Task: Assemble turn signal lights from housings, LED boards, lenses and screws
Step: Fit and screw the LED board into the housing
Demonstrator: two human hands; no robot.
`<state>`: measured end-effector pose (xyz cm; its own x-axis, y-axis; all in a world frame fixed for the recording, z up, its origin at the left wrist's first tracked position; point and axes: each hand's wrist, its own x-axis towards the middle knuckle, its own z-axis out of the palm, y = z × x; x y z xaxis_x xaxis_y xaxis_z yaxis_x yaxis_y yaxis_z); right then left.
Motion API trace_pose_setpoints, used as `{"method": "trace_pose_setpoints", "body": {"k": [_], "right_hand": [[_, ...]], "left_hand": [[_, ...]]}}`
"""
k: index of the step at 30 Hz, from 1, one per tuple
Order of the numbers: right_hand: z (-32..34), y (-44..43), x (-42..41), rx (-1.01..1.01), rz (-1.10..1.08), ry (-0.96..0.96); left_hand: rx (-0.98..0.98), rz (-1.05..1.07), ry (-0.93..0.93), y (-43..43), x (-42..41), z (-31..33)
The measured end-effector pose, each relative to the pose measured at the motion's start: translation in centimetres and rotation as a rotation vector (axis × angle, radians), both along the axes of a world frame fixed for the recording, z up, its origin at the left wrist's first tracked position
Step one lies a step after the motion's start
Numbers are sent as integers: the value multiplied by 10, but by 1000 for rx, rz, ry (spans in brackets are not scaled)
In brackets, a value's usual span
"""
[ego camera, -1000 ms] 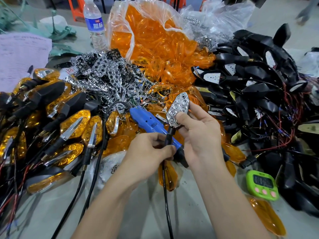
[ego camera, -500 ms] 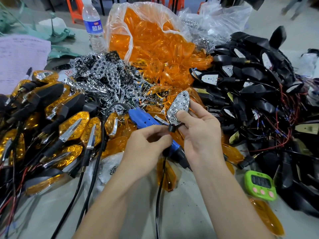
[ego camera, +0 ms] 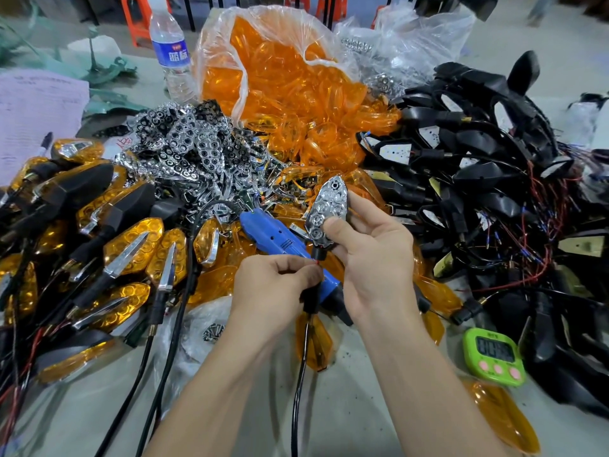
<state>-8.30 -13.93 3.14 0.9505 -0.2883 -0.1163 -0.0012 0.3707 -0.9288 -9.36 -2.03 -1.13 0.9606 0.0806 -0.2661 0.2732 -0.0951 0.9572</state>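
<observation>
Since a second ago the left hand [ego camera: 273, 288] has slid up the lead [ego camera: 301, 357], from a pinch well below the stem to one just beneath it. The right hand [ego camera: 372, 258] has kept the half-built turn signal [ego camera: 329, 209] in much the same spot.

The left thumb and forefinger are closed tight on the lead where a thin red wire shows under the black stem [ego camera: 319, 255], and the other fingers are curled toward the palm. Below the pinch the lead hangs toward 6 o'clock and runs out of view.

The right hand grips the half-built turn signal upright, its pointed tip toward 12 o'clock. The thumb lies flat on the lower part of the chrome face and the fingers wrap behind the housing, with one fingertip showing at its 3 o'clock edge.

Just under both hands a blue electric screwdriver [ego camera: 280, 242] lies slantwise on the heap, from 10 to 4 o'clock. Whether either hand touches it cannot be told.

Around the hands:
- 9 o'clock: finished lights [ego camera: 131, 245]
- 11 o'clock: a pile of loose chrome reflectors [ego camera: 191, 150], with a water bottle [ego camera: 169, 51] beyond it
- 12 o'clock: a clear bag of orange lenses [ego camera: 280, 77]
- 1 to 4 o'clock: black housings [ego camera: 478, 159] with tangled wires
- 4 o'clock: a green timer [ego camera: 494, 357] on the table [ego camera: 379, 390]
- 6 o'clock: a single orange lens [ego camera: 314, 341] lying flat beneath the hanging lead
</observation>
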Motion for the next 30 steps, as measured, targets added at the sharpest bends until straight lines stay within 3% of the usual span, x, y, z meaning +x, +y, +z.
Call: {"method": "trace_pose_setpoints", "body": {"k": [14,19,30], "right_hand": [[-4,0,-1,-91,63,-18],[-2,1,-2,-125,87,-48],[-2,0,0,-127,49,-26]], "left_hand": [[23,49,-29,3,-5,11],[-40,134,-31,0,-7,9],[-231,104,-1,4,-8,9]]}}
